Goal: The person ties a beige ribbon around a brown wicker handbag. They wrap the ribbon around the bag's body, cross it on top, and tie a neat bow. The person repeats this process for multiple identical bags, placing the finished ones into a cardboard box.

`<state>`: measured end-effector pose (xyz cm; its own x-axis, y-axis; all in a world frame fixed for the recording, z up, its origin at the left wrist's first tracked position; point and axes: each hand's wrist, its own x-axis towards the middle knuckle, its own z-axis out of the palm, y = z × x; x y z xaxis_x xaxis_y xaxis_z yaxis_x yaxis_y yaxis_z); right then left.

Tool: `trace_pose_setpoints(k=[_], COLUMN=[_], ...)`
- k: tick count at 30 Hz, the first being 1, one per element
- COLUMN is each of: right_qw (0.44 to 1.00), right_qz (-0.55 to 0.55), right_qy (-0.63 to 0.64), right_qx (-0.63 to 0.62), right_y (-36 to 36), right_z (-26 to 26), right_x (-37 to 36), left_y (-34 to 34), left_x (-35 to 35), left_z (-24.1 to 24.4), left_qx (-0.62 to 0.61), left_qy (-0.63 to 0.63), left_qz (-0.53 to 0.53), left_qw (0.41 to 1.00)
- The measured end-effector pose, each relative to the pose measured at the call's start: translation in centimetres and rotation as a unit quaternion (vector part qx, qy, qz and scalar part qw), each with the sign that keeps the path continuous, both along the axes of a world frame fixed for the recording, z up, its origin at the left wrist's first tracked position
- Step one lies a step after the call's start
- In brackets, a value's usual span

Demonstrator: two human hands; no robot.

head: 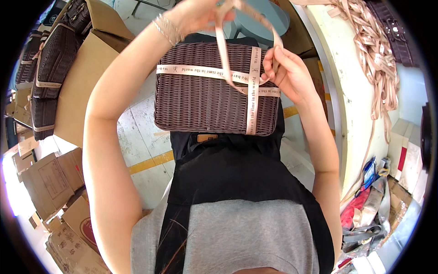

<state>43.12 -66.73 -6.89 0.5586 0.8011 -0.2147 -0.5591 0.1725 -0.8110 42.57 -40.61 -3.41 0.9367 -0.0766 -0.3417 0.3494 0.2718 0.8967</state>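
Observation:
A dark brown woven wicker hamper [202, 99] rests on my lap over a black apron [226, 161]. A pale pink printed ribbon [252, 106] crosses its lid lengthwise and crosswise, meeting right of the middle. From the crossing, a loose length of ribbon [222, 51] rises in a large loop above the lid. My right hand [289, 70] pinches the ribbon beside the crossing, at the hamper's right edge. Blurred and partly cut off by the top edge, my left hand [200, 17] has the upper part of the loop at its fingers.
To my right, a tangled bunch of ribbon lengths [376, 61] lies on a cream tabletop [345, 68], near another dark wicker hamper [393, 30]. At left, ribboned hampers [54, 65] stand by an open cardboard box [82, 82]. A grey-blue stool [267, 20] is ahead; flattened cartons [72, 250] lie lower left.

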Motion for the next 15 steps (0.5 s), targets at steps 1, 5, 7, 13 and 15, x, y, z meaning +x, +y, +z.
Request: trace_pose_setpoints(k=[1,5,7,13,15], right_qw=[0.999,0.998,0.996,0.996,0.994], right_qz=[-0.025,-0.046,-0.06,-0.07,-0.103], right_qy=[0.009,0.022,0.033,0.036,0.022], right_qx=[-0.021,-0.037,-0.048,-0.041,-0.024], right_y=[-0.4,-1.1,-1.5,-1.0,-1.1], right_z=[0.2,0.0,-0.2,-1.3,-1.0], right_x=[-0.5,-1.1,-1.1,-0.1,-0.2], left_y=[-0.4,-0.2,-2.3,-10.3,-10.1], left_x=[-1.1,-4.5,-7.8,-9.0,-9.0], left_z=[-0.7,-4.8,-2.5,-4.6,-5.4], left_qx=[0.061,0.362,0.623,0.659,0.569], left_qy=[0.068,-0.083,-0.121,-0.129,-0.172], left_qz=[0.02,0.168,0.198,-0.017,0.085], left_qw=[0.996,0.913,0.747,0.74,0.799])
